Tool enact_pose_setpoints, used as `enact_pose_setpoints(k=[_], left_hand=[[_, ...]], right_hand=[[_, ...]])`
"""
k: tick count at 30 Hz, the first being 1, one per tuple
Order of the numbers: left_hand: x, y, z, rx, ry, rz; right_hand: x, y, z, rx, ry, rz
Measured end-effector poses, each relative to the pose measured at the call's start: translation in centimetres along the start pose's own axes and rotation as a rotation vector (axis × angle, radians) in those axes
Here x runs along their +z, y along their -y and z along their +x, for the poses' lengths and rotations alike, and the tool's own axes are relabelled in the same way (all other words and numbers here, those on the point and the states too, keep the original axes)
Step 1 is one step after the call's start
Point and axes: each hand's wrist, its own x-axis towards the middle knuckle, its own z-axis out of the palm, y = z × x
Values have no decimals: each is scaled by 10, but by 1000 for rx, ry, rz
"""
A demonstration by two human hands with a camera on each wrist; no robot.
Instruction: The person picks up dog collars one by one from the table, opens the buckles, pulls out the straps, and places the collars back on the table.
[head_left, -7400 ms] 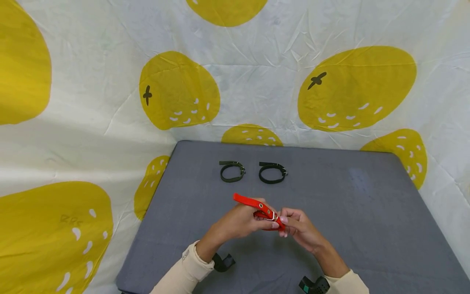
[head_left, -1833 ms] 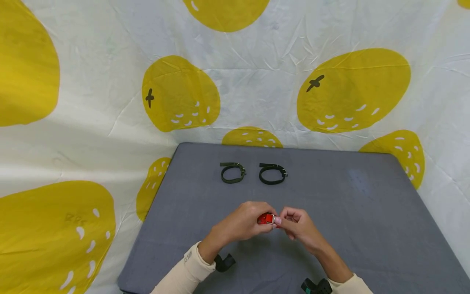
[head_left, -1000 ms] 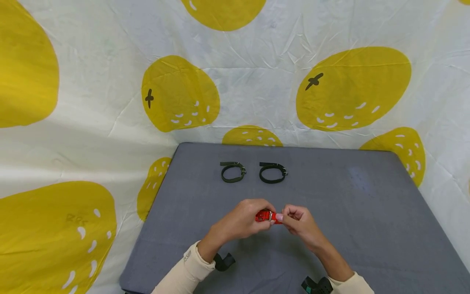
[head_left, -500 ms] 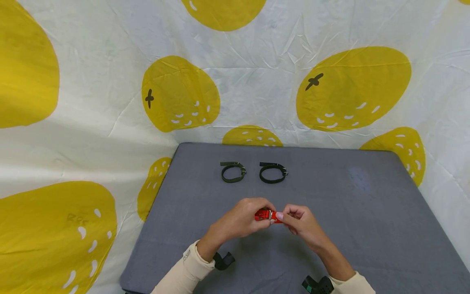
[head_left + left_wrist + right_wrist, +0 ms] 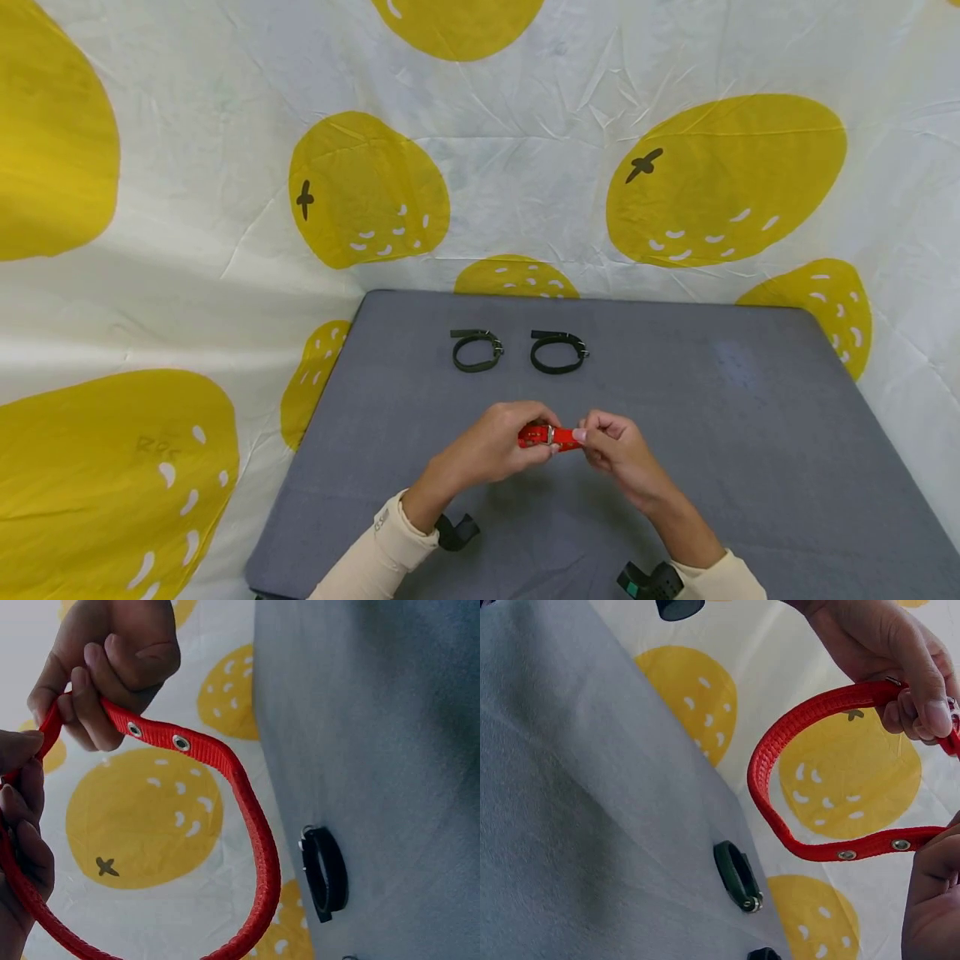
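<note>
Both hands hold a red dog collar (image 5: 566,438) above the table, its strap bent into a wide loop in the wrist views. My left hand (image 5: 504,443) grips it beside the metal buckle (image 5: 551,435). Thumb and fingers of my right hand (image 5: 621,454) pinch the strap just right of that buckle. Metal eyelets (image 5: 181,742) show along the strap in the left wrist view. Part of the collar near the buckle is hidden by the fingers.
Two dark, buckled collars lie farther back on the grey table (image 5: 712,467): a left one (image 5: 474,367) and a right one (image 5: 555,371). Behind rises a white cloth (image 5: 525,192) printed with yellow fruit.
The free strap end that pointed up and left past the buckle no longer shows there. Over the last half second my right hand moves slightly right, baring more red strap between the hands.
</note>
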Motion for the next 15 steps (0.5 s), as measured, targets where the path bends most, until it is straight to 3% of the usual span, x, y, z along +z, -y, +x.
enact_pose_setpoints(k=[5, 9, 15], left_hand=[[-2, 4, -1, 10, -93, -20], [-5, 5, -1, 10, -109, -15], [-4, 8, -3, 69, -144, 37]], right_hand=[[-3, 0, -2, 43, -40, 108], [-4, 2, -4, 54, -80, 110], [-4, 5, -4, -23, -138, 197]])
